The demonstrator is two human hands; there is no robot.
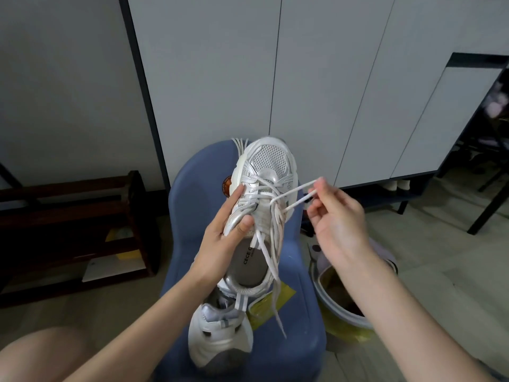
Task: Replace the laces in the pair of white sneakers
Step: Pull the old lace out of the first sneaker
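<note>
Held sneaker's (261,205) insole (249,267) reads "CECE".

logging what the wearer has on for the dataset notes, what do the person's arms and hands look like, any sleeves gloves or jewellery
Both forearms are bare up to the frame edge, with no sleeves in view. The left hand and the right hand wear no gloves, and no rings, watch or bracelet show on the fingers or wrists. The nails look short and unpainted, as seen on the left thumb. No markings or bandages are visible.
</note>
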